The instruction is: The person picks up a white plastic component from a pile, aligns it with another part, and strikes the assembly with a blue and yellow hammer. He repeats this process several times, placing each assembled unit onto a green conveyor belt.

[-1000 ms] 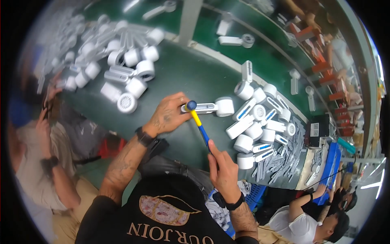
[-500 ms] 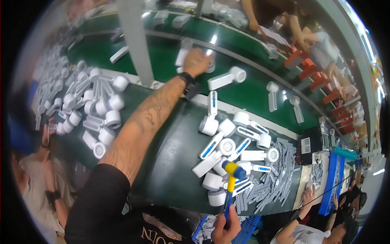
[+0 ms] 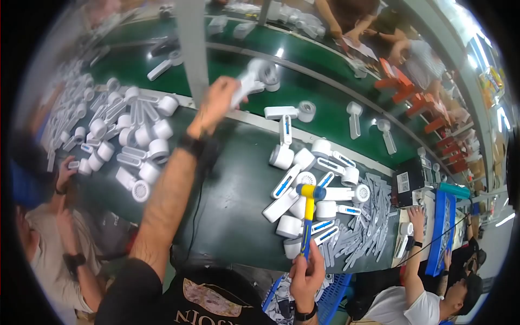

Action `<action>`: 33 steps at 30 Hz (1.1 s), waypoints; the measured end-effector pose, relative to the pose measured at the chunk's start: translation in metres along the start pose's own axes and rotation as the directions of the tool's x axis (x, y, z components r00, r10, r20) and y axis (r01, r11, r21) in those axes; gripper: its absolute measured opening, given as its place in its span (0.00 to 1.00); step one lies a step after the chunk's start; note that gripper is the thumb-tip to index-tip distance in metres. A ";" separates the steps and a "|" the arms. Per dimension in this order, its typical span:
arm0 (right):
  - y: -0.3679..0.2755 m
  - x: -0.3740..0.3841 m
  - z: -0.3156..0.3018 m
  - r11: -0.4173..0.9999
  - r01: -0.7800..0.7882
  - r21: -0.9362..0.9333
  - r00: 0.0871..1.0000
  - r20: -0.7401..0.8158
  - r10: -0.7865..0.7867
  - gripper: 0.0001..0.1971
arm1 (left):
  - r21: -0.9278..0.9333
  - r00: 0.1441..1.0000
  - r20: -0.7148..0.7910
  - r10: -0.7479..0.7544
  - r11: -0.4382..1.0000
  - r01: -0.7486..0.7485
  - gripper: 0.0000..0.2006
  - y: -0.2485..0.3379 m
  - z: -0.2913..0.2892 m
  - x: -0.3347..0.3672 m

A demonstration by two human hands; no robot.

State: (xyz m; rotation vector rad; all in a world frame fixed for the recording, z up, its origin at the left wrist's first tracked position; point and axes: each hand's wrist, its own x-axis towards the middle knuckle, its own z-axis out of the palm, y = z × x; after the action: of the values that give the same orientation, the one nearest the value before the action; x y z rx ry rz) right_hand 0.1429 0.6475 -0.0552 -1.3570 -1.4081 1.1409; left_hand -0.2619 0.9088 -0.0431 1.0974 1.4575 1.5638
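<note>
"Post as landmark: what does your left hand have?"

"Your fingers are curled around the handle of a white fan, held just right of the post, its round head blurred."

"And your right hand?"

"Closed around the handle of a yellow-and-blue mallet, well right of the post and nearer you; piled white fans lie right of the post too."
</note>
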 end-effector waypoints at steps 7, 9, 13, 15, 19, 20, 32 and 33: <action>-0.018 0.009 0.020 0.973 0.153 -0.174 0.974 0.193 -0.118 0.25 | 0.368 0.963 0.254 -0.089 0.930 -0.011 0.15 -0.014 -0.033 -0.200; -0.026 0.002 0.022 0.944 0.204 -0.261 0.957 0.255 -0.136 0.25 | 0.424 0.948 0.306 -0.086 0.904 -0.054 0.15 -0.027 -0.040 -0.216; -0.015 0.008 0.047 0.831 0.413 -0.372 0.890 0.361 -0.280 0.23 | 0.511 0.893 0.345 0.289 0.740 -0.437 0.15 -0.060 -0.045 -0.222; -0.019 0.010 0.056 0.822 0.413 -0.393 0.887 0.378 -0.265 0.22 | 0.475 0.871 0.278 0.406 0.730 -0.492 0.15 -0.063 -0.047 -0.223; -0.031 0.005 0.062 0.802 0.371 -0.469 0.901 0.390 -0.189 0.22 | 0.471 0.919 0.304 0.250 0.800 -0.373 0.14 -0.062 -0.052 -0.224; -0.032 0.004 0.063 0.800 0.371 -0.472 0.899 0.397 -0.183 0.22 | 0.466 0.925 0.304 0.226 0.812 -0.352 0.14 -0.061 -0.051 -0.224; -0.030 0.003 0.081 0.654 0.549 -0.521 0.826 0.461 -0.325 0.27 | 0.445 0.925 0.301 0.231 0.824 -0.351 0.14 -0.071 -0.073 -0.237; -0.030 0.002 0.083 0.651 0.590 -0.477 0.800 0.451 -0.395 0.27 | 0.444 0.927 0.298 0.229 0.826 -0.347 0.14 -0.072 -0.071 -0.237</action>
State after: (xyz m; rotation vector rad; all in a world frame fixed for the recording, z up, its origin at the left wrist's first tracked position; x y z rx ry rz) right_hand 0.0552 0.6457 -0.0449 -1.0725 -2.3513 0.5425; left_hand -0.2416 0.6704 -0.1405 1.8144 1.6228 1.2178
